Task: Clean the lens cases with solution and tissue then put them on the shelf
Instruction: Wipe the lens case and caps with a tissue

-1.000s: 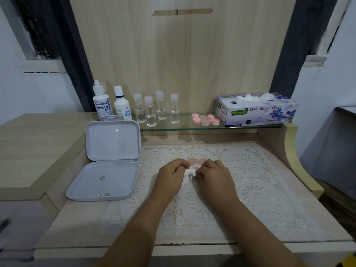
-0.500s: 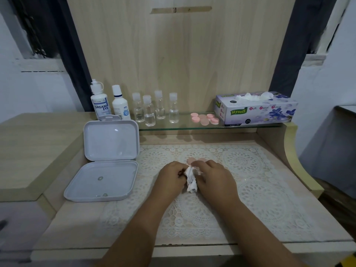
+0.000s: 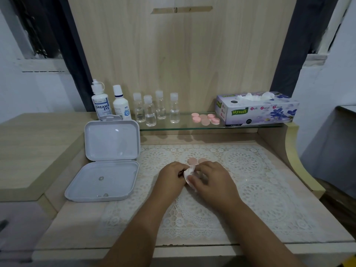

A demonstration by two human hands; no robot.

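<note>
White lace mat (image 3: 250, 199) covers the near part of the desk (image 3: 57, 228), and both hands meet over its middle. The left hand (image 3: 170, 179) and the right hand (image 3: 212, 180) have fingers curled in, pinching a small wad of tissue (image 3: 188, 175) between them; whether a lens case sits inside the wad cannot be told. Just beyond the fingers, two pink case pieces (image 3: 192, 161) lie on the mat, partly hidden by the right hand. To the left, a grey box (image 3: 104, 178) lies open on the desk, its lid standing upright behind its tray. Farther back, a glass shelf (image 3: 192, 127) carries, from left to right, two white solution bottles (image 3: 101, 105), four small clear bottles (image 3: 149, 110), a cluster of pink lens cases (image 3: 205, 118) and a tissue box (image 3: 258, 109) with a sheet poking from its top. Behind the shelf rises a wood panel (image 3: 183, 54).
</note>
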